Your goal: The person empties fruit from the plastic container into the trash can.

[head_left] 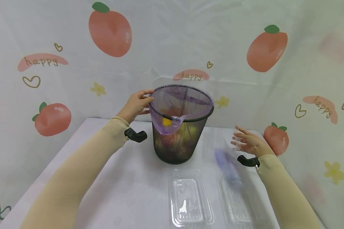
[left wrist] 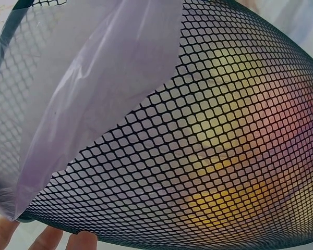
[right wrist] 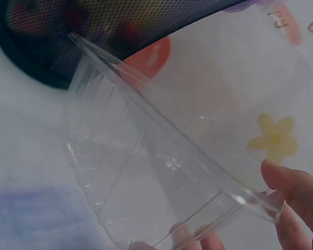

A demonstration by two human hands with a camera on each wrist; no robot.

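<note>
The left hand point(head_left: 136, 105) grips the rim of the bin point(head_left: 179, 140) at nine o'clock; the right hand point(head_left: 247, 143) pinches a clear tray point(right wrist: 161, 182) at three o'clock of it. The loose bag point(head_left: 172, 122) could slip inside — only half the rim holds it.

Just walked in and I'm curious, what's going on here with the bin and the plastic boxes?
A person sits at a white table. Their left hand holds the rim of a black mesh bin lined with a purple bag; colourful things show through the mesh. Their right hand holds a clear plastic container up beside the bin. Another clear tray lies on the table in front, with more clear plastic to its right.
</note>
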